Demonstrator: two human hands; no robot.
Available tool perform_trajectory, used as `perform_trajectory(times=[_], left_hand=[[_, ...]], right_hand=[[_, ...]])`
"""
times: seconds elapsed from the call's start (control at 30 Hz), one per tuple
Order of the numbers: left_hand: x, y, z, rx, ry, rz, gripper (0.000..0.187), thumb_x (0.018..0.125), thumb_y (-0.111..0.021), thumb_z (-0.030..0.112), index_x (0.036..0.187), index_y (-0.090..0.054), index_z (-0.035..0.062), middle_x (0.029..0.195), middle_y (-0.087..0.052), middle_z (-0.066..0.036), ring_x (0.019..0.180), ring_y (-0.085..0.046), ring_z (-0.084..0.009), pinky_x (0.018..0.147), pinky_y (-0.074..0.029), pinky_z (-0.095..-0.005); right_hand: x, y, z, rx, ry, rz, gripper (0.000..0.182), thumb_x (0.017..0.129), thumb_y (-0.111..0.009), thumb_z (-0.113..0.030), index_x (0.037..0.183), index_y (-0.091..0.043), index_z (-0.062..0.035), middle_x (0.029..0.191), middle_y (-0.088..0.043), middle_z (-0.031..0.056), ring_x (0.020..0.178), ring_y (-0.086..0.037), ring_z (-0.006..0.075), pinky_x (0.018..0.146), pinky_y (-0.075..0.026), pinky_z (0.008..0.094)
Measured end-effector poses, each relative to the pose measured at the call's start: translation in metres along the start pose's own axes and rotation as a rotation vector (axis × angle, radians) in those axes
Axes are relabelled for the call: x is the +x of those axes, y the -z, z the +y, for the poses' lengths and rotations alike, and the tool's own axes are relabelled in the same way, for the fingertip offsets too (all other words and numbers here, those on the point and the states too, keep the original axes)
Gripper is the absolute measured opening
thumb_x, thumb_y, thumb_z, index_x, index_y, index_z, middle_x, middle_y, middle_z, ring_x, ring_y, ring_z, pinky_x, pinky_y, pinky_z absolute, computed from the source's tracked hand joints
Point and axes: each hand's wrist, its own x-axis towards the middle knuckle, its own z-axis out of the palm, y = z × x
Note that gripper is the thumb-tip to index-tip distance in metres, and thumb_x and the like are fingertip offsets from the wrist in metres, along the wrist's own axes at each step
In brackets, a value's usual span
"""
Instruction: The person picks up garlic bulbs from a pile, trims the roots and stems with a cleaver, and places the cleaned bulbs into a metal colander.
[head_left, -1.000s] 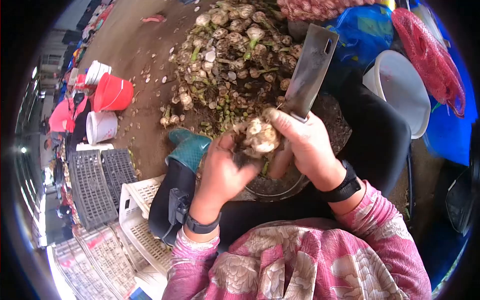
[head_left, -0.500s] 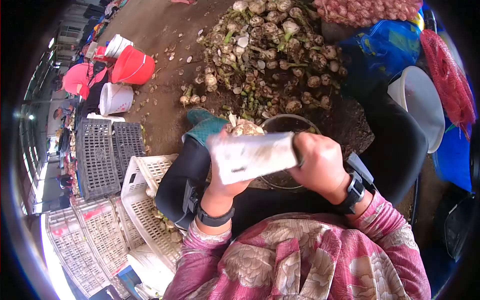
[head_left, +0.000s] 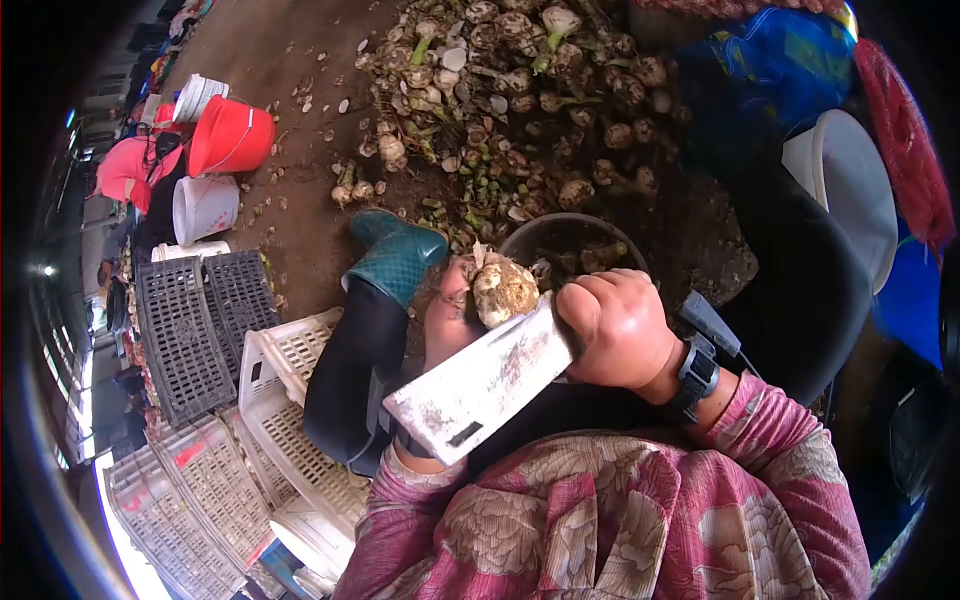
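A round, dirt-marked bulb (head_left: 503,292) sits in my left hand (head_left: 449,318), whose fingers are wrapped round its left side and partly hidden. My right hand (head_left: 622,325) is closed on the handle of a broad cleaver (head_left: 485,382). Its pale blade slants down to the left, covering part of my left hand and wrist, with the upper edge close to the bulb. Just beyond my hands stands a round bucket (head_left: 572,222) with some trimmings inside. A large heap of similar bulbs (head_left: 515,85) with stalks lies on the ground ahead.
Plastic crates (head_left: 290,400) stand at the left, with black crates (head_left: 185,335) behind. A red bucket (head_left: 228,137) and white buckets are near a person in pink (head_left: 128,170). At right are a white basin (head_left: 858,190) and red mesh bag (head_left: 905,145). A green boot (head_left: 395,262) is ahead.
The cleaver has tilted, its blade's far end swinging down and left, uncovering the bulb in my left hand. The view has shifted, so the heap appears higher and further left.
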Motion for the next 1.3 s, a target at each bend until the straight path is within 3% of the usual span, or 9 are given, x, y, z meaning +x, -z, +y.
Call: perform_trajectory(times=[0.07, 0.13, 0.2, 0.33, 0.73, 0.8, 0.87, 1.07, 1.3], left_hand=[[-0.007, -0.016, -0.004, 0.365, -0.052, -0.059, 0.048, 0.071, -0.062, 0.038, 0.101, -0.051, 0.0018, 0.096, -0.058, -0.011, 0.088, -0.057, -0.0215, 0.08, -0.046, -0.0347], [-0.015, -0.009, -0.012, 1.454, -0.627, -0.104, 0.056, 0.056, -0.078, 0.024, 0.099, -0.052, 0.0002, 0.094, -0.059, -0.009, 0.087, -0.057, -0.0166, 0.079, -0.044, -0.0289], [-0.01, -0.011, -0.006, 1.6, -0.842, -0.069, 0.058, 0.054, -0.079, 0.025, 0.098, -0.051, 0.0005, 0.092, -0.058, -0.008, 0.084, -0.056, -0.0143, 0.075, -0.045, -0.026], [-0.014, -0.016, 0.014, 1.297, -0.768, 0.093, 0.058, 0.061, -0.072, 0.015, 0.107, -0.04, -0.0004, 0.093, -0.054, -0.005, 0.083, -0.053, -0.0109, 0.076, -0.044, -0.0243], [0.009, -0.021, -0.003, 1.122, -0.363, 0.014, 0.062, 0.068, -0.075, 0.023, 0.115, -0.039, 0.0038, 0.101, -0.05, -0.005, 0.089, -0.051, -0.0128, 0.081, -0.043, -0.0276], [0.04, -0.038, -0.012, 1.296, -0.327, 0.063, 0.057, 0.072, -0.071, 0.027, 0.114, -0.041, 0.0035, 0.097, -0.051, -0.003, 0.086, -0.051, -0.0115, 0.079, -0.043, -0.0254], [0.067, -0.067, -0.025, 1.339, -0.2, -0.074, 0.046, 0.077, -0.065, 0.022, 0.113, -0.043, 0.0023, 0.098, -0.052, -0.003, 0.087, -0.051, -0.011, 0.079, -0.042, -0.0249], [0.165, -0.167, -0.128, 1.439, 0.007, -0.613, 0.042, 0.083, -0.053, 0.012, 0.12, -0.04, -0.0017, 0.105, -0.052, -0.005, 0.094, -0.05, -0.0118, 0.087, -0.037, -0.0243], [0.161, -0.142, -0.043, 1.839, -0.903, -0.171, 0.031, 0.086, -0.049, 0.016, 0.112, -0.052, -0.0016, 0.101, -0.058, -0.007, 0.094, -0.054, -0.0141, 0.085, -0.041, -0.0292]], right_hand=[[-0.002, -0.008, 0.014, -0.046, -0.071, 0.016, 0.024, 0.056, -0.066, -0.023, 0.067, -0.05, -0.0088, 0.06, -0.054, 0.0082, 0.055, -0.056, 0.0263, 0.049, -0.044, 0.0374], [0.011, -0.009, 0.05, 0.003, -0.852, -0.229, 0.018, 0.069, -0.06, -0.022, 0.073, -0.058, -0.0042, 0.068, -0.06, 0.0164, 0.064, -0.06, 0.0325, 0.059, -0.049, 0.0401], [0.004, -0.01, 0.06, -0.125, -0.743, -0.052, 0.019, 0.07, -0.061, -0.022, 0.074, -0.059, -0.0034, 0.068, -0.06, 0.0174, 0.063, -0.059, 0.0334, 0.06, -0.049, 0.0402], [0.014, 0.0, 0.009, -0.052, -0.387, 0.084, 0.021, 0.061, -0.066, -0.02, 0.072, -0.055, -0.0051, 0.067, -0.058, 0.0152, 0.064, -0.059, 0.0327, 0.059, -0.049, 0.0393], [-0.01, -0.03, 0.04, 0.669, -0.975, 0.061, 0.015, 0.075, -0.057, -0.016, 0.079, -0.059, -0.0019, 0.058, -0.055, 0.0044, 0.049, -0.05, 0.0133, 0.044, -0.04, 0.0299], [-0.006, -0.024, 0.04, 0.835, -1.142, 0.027, 0.022, 0.073, -0.053, -0.016, 0.078, -0.061, 0.0031, 0.067, -0.061, 0.0151, 0.061, -0.059, 0.0241, 0.059, -0.046, 0.0356], [-0.005, 0.003, 0.039, 0.93, -1.174, 0.065, 0.022, 0.077, -0.053, -0.02, 0.083, -0.056, 0.0, 0.059, -0.052, 0.0045, 0.049, -0.049, 0.0131, 0.043, -0.038, 0.0299], [-0.02, -0.048, 0.071, 0.975, -1.141, 0.223, 0.041, 0.075, -0.052, -0.022, 0.103, -0.051, 0.0077, 0.077, -0.06, 0.0225, 0.071, -0.061, 0.0303, 0.064, -0.047, 0.037], [-0.009, -0.004, 0.064, 1.089, -1.321, 0.486, 0.038, 0.073, -0.055, -0.023, 0.098, -0.052, 0.0061, 0.062, -0.055, 0.0106, 0.054, -0.052, 0.018, 0.052, -0.043, 0.0321]])
